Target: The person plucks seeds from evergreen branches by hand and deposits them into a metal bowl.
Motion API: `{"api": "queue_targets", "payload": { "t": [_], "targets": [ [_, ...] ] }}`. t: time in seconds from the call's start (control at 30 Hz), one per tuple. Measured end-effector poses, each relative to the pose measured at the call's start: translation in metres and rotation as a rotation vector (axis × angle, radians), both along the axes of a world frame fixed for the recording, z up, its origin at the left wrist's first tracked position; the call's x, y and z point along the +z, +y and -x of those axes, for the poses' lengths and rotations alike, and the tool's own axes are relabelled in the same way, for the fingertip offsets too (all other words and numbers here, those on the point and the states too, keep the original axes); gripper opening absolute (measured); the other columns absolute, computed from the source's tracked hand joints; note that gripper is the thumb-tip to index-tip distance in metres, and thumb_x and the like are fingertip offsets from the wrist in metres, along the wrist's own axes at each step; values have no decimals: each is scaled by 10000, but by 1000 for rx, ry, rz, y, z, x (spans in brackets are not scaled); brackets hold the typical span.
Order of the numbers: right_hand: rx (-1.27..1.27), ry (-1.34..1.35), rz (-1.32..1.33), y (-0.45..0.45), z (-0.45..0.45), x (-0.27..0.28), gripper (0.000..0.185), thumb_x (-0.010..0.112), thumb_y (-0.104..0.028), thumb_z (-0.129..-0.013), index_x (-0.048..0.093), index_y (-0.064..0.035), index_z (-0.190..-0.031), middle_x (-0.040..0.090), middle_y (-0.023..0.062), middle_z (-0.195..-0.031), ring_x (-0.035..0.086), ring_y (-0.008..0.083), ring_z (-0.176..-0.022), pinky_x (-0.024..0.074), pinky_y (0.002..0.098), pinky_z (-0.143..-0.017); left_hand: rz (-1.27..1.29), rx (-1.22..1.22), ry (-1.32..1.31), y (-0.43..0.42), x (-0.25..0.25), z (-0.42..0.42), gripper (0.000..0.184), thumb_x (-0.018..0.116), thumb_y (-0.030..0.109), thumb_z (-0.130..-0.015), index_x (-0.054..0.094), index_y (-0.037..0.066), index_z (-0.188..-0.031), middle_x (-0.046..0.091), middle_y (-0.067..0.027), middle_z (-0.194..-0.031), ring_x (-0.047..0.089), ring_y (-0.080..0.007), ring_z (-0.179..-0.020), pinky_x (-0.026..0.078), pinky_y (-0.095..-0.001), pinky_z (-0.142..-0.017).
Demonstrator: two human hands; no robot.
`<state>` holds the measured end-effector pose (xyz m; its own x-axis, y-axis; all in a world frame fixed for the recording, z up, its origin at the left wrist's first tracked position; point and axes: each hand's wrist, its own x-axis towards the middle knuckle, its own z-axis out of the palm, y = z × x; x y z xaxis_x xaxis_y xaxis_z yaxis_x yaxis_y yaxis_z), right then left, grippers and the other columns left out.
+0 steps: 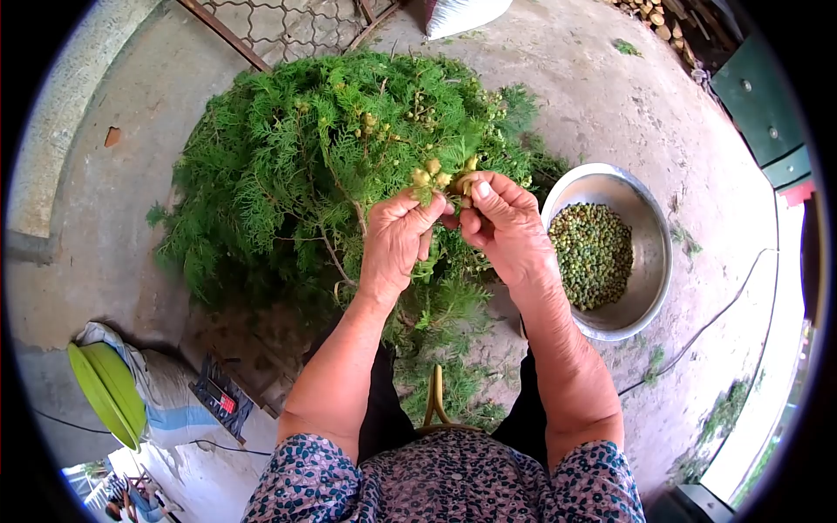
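Note:
My left hand [398, 242] is closed, thumb and fingers pinching a green sprig with pale yellow-green cones [425, 179]. Close beside it, my right hand [516, 228] is pinched around some of the same small cones, and its fingertips partly hide them. Both hands are held over a large heap of leafy evergreen branches [261, 148], which bears more cone clusters [370, 124]. Right of the heap stands a metal basin [654, 218], partly filled with small green and yellowish cones [593, 257].
A yellow-green basin [109, 397] leans by a sack [170, 383] at lower left. At the top are a metal grate [283, 30] and a white sack [466, 16]. A cable [702, 349] runs over the concrete floor at right, and stacked firewood [658, 22] lies at top right.

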<state>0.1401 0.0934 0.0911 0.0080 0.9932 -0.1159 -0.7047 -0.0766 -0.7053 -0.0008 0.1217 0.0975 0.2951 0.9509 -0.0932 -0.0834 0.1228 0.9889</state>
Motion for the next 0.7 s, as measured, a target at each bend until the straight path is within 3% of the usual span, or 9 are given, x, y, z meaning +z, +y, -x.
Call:
{"api": "queue_targets", "payload": {
  "t": [0.13,0.23,0.3,0.37,0.4,0.5,0.57,0.67,0.7],
  "targets": [
    [-37,149,-16,1,-10,9,124,574,-148,-845,588,-37,-898,576,46,-737,539,109,-588,413,219,-484,-77,-10,-14,1,-6,-1,171,568,222,-860,645,69,-862,624,-29,-682,401,-20,-413,305,-160,-365],
    [-191,15,64,0,-38,11,100,590,-108,-823,599,-42,-897,594,51,-788,558,124,-647,427,227,-517,-55,21,14,4,-6,-2,167,565,211,-862,641,69,-906,628,-23,-703,395,-12,-428,307,-166,-367],
    [-376,-173,161,-8,-78,-4,135,561,-73,-833,601,-13,-947,594,58,-801,554,123,-737,443,235,-608,-60,20,39,5,-5,-2,169,563,212,-864,640,74,-923,627,-17,-708,392,-11,-435,299,-166,-368],
    [-631,-674,214,-29,-113,-2,237,554,-78,-831,577,24,-1044,596,100,-889,558,131,-763,473,249,-718,-69,5,59,4,-5,-1,193,559,236,-866,645,73,-924,646,-33,-736,400,-14,-457,297,-170,-397],
    [-788,-1069,321,-40,-127,2,264,558,-60,-811,571,32,-1059,600,136,-907,571,146,-806,472,261,-772,-68,7,55,4,-6,-1,193,559,236,-866,645,73,-924,646,-33,-736,400,-14,-457,297,-170,-397],
    [-1119,-1142,476,-61,-207,-48,351,572,-90,-784,545,30,-1113,503,222,-1145,519,247,-1009,429,303,-873,-139,6,115,3,-5,-1,137,587,152,-847,654,60,-923,632,-5,-710,447,-29,-499,378,-193,-468],
    [-1260,-1075,589,-58,-208,-42,342,557,-73,-795,541,29,-1121,482,223,-1172,505,246,-1033,425,302,-874,-197,13,104,3,-8,-3,128,592,143,-842,655,60,-917,635,-12,-708,486,-41,-528,402,-196,-490],
    [-1295,-1176,429,-46,-166,-10,309,530,-18,-812,542,38,-1116,544,186,-1074,546,195,-950,454,265,-788,-280,27,108,4,-20,-7,100,605,121,-827,653,53,-883,646,-40,-714,582,-83,-622,459,-210,-552],
    [-1132,-1048,268,-40,-147,0,291,535,-7,-812,551,40,-1098,566,154,-1026,557,166,-884,459,250,-728,-355,35,112,4,-25,-8,95,608,128,-825,650,50,-862,645,-47,-703,580,-87,-613,459,-213,-543]
  ]
}}
